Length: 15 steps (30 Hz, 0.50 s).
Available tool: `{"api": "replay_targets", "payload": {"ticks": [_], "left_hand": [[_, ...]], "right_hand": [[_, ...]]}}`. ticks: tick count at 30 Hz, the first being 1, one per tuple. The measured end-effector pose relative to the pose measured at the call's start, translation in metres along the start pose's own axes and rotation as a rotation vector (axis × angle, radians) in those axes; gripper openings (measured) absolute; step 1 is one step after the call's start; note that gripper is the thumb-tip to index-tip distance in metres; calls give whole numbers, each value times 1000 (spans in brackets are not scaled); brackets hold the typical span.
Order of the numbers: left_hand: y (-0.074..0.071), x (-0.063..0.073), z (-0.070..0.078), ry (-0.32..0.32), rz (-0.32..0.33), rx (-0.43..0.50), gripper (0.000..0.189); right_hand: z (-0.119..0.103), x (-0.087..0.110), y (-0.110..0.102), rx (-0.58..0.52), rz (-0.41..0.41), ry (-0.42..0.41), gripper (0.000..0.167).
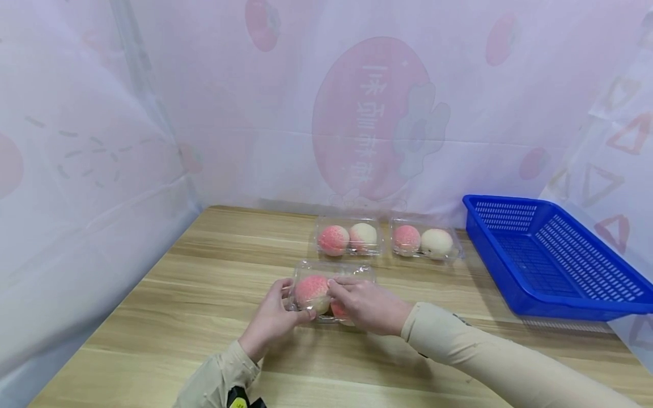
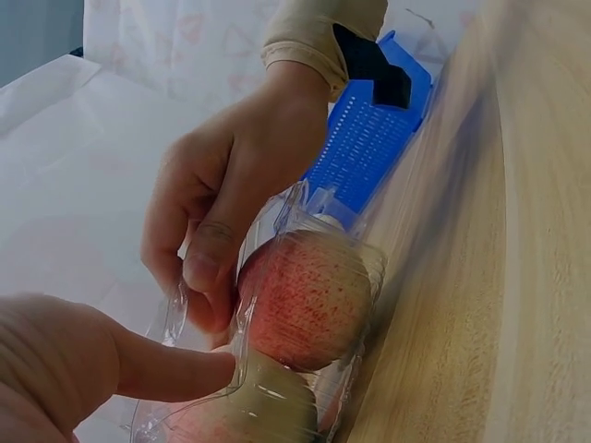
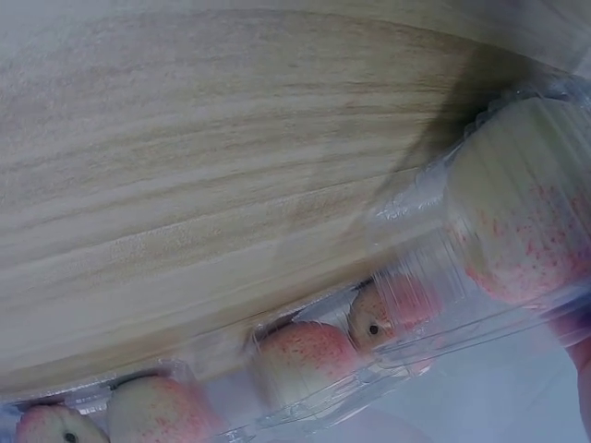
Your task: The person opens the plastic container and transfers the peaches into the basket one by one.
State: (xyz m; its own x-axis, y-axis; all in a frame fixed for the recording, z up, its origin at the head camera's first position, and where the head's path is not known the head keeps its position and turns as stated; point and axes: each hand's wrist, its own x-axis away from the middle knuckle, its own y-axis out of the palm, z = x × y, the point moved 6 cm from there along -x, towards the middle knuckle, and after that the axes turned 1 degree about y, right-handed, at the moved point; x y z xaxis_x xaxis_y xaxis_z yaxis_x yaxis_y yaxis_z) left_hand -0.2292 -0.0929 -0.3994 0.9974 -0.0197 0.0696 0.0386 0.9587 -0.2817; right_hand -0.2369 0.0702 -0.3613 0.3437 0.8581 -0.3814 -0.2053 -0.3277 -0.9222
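Note:
A clear plastic clamshell box (image 1: pixel 301 265) with two pink-and-cream peaches stands in front of me. On its left side my left hand (image 1: pixel 272 320) grips it, thumb along the near edge. My right hand (image 1: pixel 369 306) reaches over the right half, its curled fingers pinching at the plastic beside the peaches and partly covering the right one. The left peach (image 1: pixel 312 292) shows plainly. In the left wrist view the right hand (image 2: pixel 231 185) has thumb and fingers close together at the box rim, next to a red-speckled peach (image 2: pixel 309 295). The right wrist view shows a peach (image 3: pixel 522 203) behind clear plastic.
Two more clear boxes stand at the back of the wooden table (image 1: pixel 214 266), the left box (image 1: pixel 352 252) and the right box (image 1: pixel 454 249), each with two peaches. A blue perforated basket (image 1: pixel 515 283) stands at the right. Pale printed cloth (image 1: pixel 245 113) hangs around the table.

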Motion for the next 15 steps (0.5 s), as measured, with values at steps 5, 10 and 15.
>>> {"api": "replay_targets", "payload": {"ticks": [5, 10, 15], "left_hand": [[1, 0, 0, -5, 10, 21, 94], [3, 0, 0, -1, -9, 73, 94], [5, 0, -1, -11, -24, 94, 97]], "right_hand": [[3, -1, -1, -40, 2, 1, 23], [12, -5, -16, -180, 76, 70, 9], [15, -10, -22, -219, 46, 61, 9]]}}
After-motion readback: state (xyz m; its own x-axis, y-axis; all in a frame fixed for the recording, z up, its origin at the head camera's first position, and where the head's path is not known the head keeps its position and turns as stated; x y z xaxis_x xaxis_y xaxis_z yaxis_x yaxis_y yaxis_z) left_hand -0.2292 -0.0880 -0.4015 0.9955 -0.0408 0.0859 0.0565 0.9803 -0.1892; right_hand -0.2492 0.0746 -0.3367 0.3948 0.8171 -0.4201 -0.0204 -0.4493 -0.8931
